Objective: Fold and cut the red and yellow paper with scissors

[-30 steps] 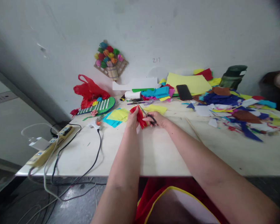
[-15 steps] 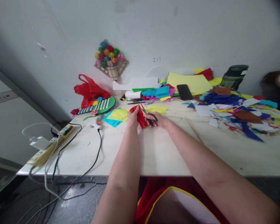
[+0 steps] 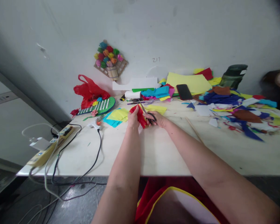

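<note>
My left hand (image 3: 132,118) pinches a folded red paper piece (image 3: 140,116) above the white table (image 3: 158,152). My right hand (image 3: 157,119) grips black-handled scissors (image 3: 147,114), fingers through the loops, blades pointing up and left against the red paper's edge. Both hands work close together near the table's middle. Yellow (image 3: 119,114) and teal paper sheets (image 3: 110,122) lie just behind my left hand, and another yellow sheet (image 3: 156,109) lies behind the scissors.
Coloured paper scraps (image 3: 238,112) cover the right side. A black phone (image 3: 184,91) rests on yellow paper, a dark green bottle (image 3: 233,76) behind. A red bag (image 3: 90,90), a paper-flower board (image 3: 110,60), a power strip (image 3: 50,146) with cables sit left. A thin stick (image 3: 193,129) lies right.
The scissors have shifted slightly along the red paper, their blades closing a little. My hands stay in nearly the same place.
</note>
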`<action>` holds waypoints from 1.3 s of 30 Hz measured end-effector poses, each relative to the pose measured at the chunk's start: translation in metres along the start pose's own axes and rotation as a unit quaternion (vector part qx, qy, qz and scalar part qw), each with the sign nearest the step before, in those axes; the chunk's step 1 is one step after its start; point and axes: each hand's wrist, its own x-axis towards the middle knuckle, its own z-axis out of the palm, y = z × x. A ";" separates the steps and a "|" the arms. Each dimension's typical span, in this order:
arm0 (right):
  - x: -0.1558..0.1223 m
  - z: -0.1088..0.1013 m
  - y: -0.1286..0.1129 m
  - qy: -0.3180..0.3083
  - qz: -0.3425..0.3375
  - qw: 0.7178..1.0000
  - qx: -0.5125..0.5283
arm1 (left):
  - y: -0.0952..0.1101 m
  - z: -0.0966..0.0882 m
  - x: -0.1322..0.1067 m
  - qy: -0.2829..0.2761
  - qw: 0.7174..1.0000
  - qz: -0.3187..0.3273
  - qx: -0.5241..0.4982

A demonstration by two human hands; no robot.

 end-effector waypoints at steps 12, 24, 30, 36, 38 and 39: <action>-0.001 0.006 -0.007 0.040 0.014 0.999 0.025 | 0.002 0.006 -0.006 -0.009 1.000 -0.014 -0.001; 0.004 0.005 0.001 0.053 0.005 0.998 0.038 | 0.000 0.005 -0.004 0.003 1.000 -0.008 -0.009; 0.005 0.004 0.003 0.053 0.001 0.998 0.037 | 0.000 0.006 -0.004 0.000 1.000 -0.011 -0.013; 0.007 0.003 0.007 0.059 -0.008 0.998 0.038 | 0.002 0.007 -0.006 0.003 1.000 -0.011 -0.019; 0.009 0.002 0.009 0.061 -0.013 0.997 0.041 | 0.002 0.006 -0.005 0.004 1.000 -0.009 -0.019; 0.010 0.002 0.010 0.061 -0.015 0.997 0.043 | 0.001 0.006 -0.004 0.005 1.000 -0.008 -0.017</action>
